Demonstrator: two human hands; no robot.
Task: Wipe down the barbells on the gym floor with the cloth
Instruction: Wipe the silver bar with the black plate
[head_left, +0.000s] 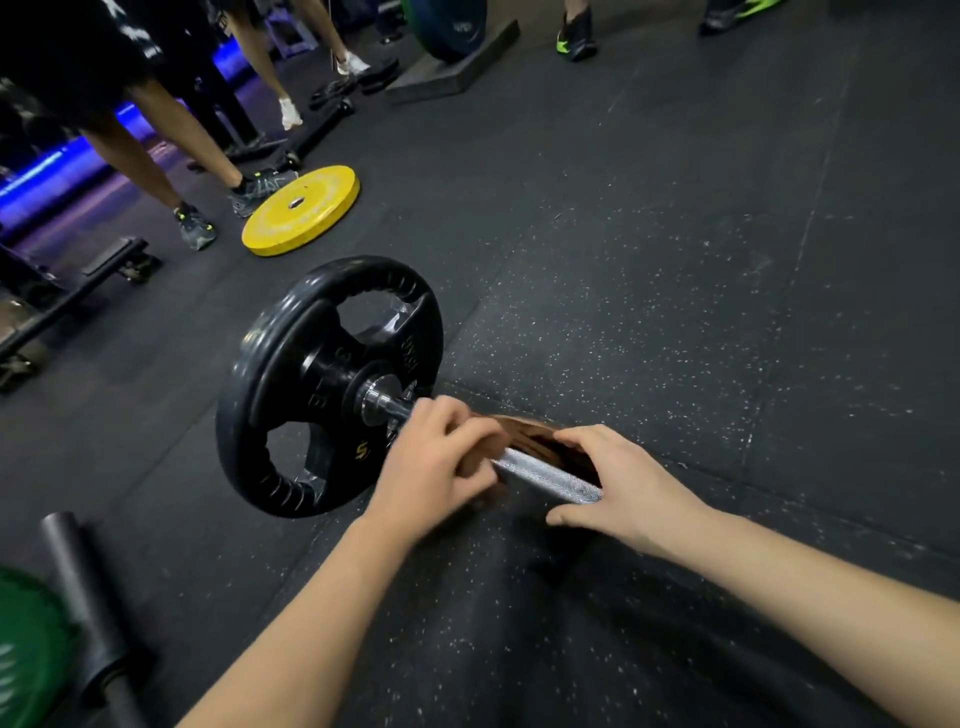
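Head view: both hands close on one barbell (545, 475) that lies across the speckled rubber floor (675, 260). The left hand (441, 457) has its fingers curled tight over the shaft and the brown cloth (535, 441), with a bit of the cloth showing under its knuckles; this hand is slightly blurred. The right hand (618, 483) sits just beside it along the bar, fingers hooked over the far edge of the cloth and thumb tucked under the near side, so it holds cloth and shaft together. Between the two grips a short stretch of bare knurled steel shows, with the cloth bunched behind it.

Just beyond the left-hand grip the shaft runs into a chrome collar (379, 400) and a black plate (327, 384) standing upright on the floor. Well past that plate, farther from the hands, a yellow plate (301, 210) lies flat, near the shoes and legs of people (156, 156) standing around it. Nearer than the grip, beside the left forearm, a green plate (26, 649) sits on a black sleeve (78, 587).
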